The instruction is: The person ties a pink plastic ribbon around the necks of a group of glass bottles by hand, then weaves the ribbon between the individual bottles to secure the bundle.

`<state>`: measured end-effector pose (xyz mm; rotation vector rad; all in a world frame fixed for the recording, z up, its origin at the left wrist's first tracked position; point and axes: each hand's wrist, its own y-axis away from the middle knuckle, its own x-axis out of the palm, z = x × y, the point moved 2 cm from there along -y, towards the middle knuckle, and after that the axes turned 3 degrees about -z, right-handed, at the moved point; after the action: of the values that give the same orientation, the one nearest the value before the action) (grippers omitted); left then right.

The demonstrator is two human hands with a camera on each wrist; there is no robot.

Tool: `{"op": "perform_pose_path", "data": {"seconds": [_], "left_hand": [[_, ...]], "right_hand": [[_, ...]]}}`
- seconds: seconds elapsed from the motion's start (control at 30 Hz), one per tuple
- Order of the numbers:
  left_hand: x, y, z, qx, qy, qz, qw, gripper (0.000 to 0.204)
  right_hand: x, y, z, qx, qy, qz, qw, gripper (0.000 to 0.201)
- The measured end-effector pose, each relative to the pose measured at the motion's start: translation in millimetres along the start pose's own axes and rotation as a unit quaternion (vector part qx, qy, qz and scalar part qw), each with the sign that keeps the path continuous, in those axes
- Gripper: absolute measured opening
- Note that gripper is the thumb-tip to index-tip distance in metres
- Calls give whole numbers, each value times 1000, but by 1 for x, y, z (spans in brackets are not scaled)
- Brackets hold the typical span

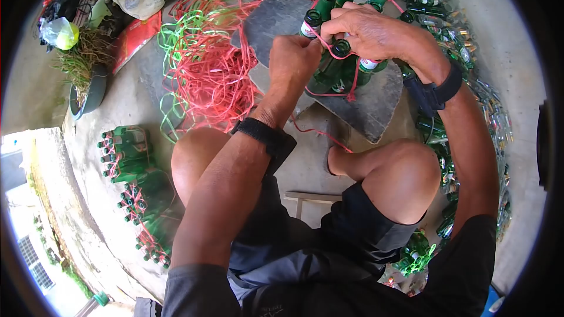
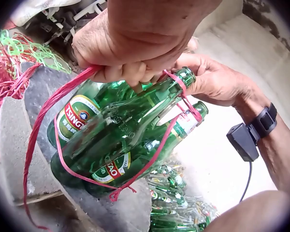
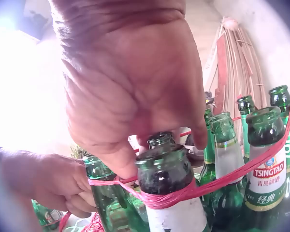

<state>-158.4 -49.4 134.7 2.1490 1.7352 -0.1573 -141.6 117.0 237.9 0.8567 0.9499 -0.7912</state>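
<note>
Several green beer bottles (image 1: 327, 1) stand grouped on a dark slab (image 1: 370, 114) in the head view. Pink plastic twine (image 3: 217, 183) loops around their necks, and a lower knotted loop crosses the bodies of the labelled bottles (image 2: 77, 121). My left hand (image 1: 295, 61) is at the near left of the group, fingers curled round the twine; a long tail (image 2: 46, 108) hangs from it. My right hand (image 1: 373, 30) reaches over the bottle tops from the right, pinching the twine between the necks close to the left hand. Its fingertips are partly hidden.
A tangled heap of pink and green twine (image 1: 214, 76) lies left of the slab. Tied bottle bundles (image 1: 132, 147) stand on the floor at left. Many loose bottles (image 1: 464, 53) line the right wall. A potted plant (image 1: 88, 82) is at far left.
</note>
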Motion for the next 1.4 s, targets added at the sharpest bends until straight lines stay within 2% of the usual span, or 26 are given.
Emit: {"op": "perform_pose_path", "data": {"seconds": [0.13,0.2,0.5,0.73,0.8,0.9,1.03,1.1,1.23,1.33,1.4], "left_hand": [[3,0,1,0,0,-1,1000,28],[2,1,-1,-1,5,-1,1000,29],[-1,7,-8,-1,-1,1,1000,33],[3,6,-5,17,30,15,999,33],[3,6,-5,22,38,18,999,33],[4,7,-7,30,29,37,998,32],[5,8,-10,39,39,34,998,32],[5,8,-11,40,37,35,998,33],[5,11,-13,42,52,35,997,32],[8,10,-13,50,65,27,996,30],[8,10,-12,50,74,23,996,29]], "right_hand": [[2,1,-1,-8,16,-26,1000,29],[-1,4,3,-34,31,-87,995,22],[-12,7,-3,-117,96,-153,977,16],[-14,11,-1,-159,42,-191,968,11],[-11,10,-1,-146,15,-185,972,13],[-14,17,5,-118,40,-192,974,10],[-12,17,1,-134,59,-200,969,9],[-13,20,3,-85,51,-194,976,8],[-14,25,-2,-102,40,-233,966,11],[-21,32,-1,-67,49,-235,969,14],[-23,36,-1,38,-2,-185,982,16]]}}
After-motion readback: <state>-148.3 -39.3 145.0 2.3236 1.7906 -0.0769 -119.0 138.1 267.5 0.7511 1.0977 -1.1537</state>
